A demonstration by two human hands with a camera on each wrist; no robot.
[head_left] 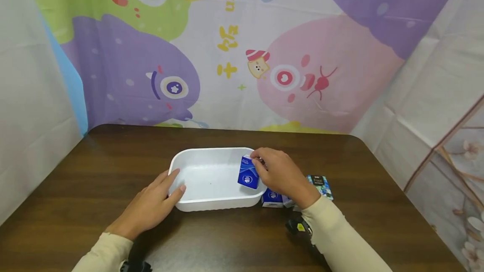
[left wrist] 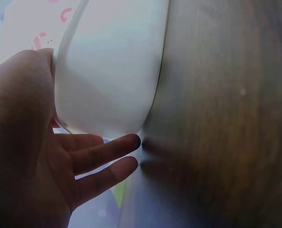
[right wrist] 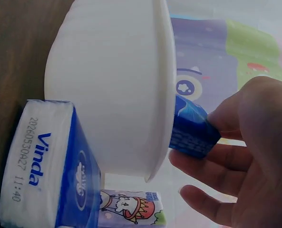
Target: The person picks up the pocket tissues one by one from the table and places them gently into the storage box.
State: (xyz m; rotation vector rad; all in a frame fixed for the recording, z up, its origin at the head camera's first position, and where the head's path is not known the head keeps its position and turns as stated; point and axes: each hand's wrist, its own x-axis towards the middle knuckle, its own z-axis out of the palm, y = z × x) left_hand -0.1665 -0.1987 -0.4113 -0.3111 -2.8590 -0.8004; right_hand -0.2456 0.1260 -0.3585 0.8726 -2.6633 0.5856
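A white plastic tub (head_left: pixel 211 204) stands on the table. At its left end, my left hand (head_left: pixel 149 205) holds the rim, thumb and index fingertip over the edge. In the left wrist view, other fingers (left wrist: pixel 107 154) extend outside the tub wall. My right hand (head_left: pixel 280 171) pinches a blue pocket tissue pack (head_left: pixel 248 172) by its upper end, tilted over the tub's right end. In the right wrist view that tissue pack (right wrist: pixel 193 128) shows beyond the tub rim, between thumb and fingers. A second blue and white Vinda tissue pack (right wrist: pixel 36 166) stands beside the tub.
Right of the tub lies a patterned pack with a dark label (head_left: pixel 320 184), partly behind my right wrist. A pack with a cartoon balloon print (right wrist: pixel 131 208) sits near the Vinda pack. Behind the brown table (head_left: pixel 124 146) hangs a cartoon-printed cloth (head_left: pixel 227 95).
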